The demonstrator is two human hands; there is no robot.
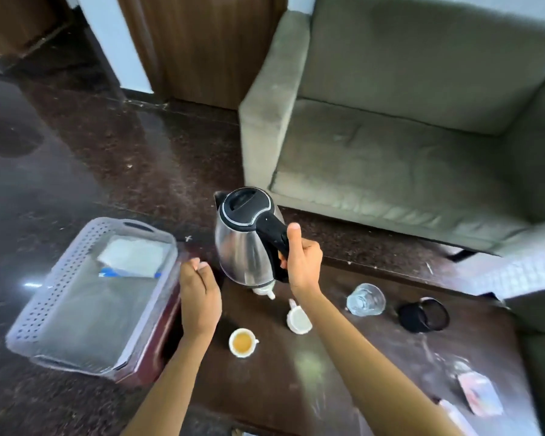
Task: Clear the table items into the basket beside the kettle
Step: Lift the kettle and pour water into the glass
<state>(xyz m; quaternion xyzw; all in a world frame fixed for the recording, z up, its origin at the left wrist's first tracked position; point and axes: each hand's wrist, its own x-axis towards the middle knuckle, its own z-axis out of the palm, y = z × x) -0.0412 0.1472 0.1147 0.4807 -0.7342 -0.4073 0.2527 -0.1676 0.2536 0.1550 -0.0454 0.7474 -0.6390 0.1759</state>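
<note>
Nearest you from the kettle (246, 237), a full teacup (242, 342), a tipped cup (299, 319), a glass (366, 299) and a black container (423, 315) are still waiting. Your right hand (302, 262) is clenching the kettle's handle; your left hand (199, 291) is hovering loosely spread beside the basket (60, 278), holding only packets (132, 256).

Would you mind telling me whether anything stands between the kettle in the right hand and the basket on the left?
Only the left hand, which hangs open between the kettle and the near rim of the basket. Otherwise nothing visible blocks the way. The right hand grips the kettle's black handle, and the basket holds only some flat white packets at its far end.
</note>
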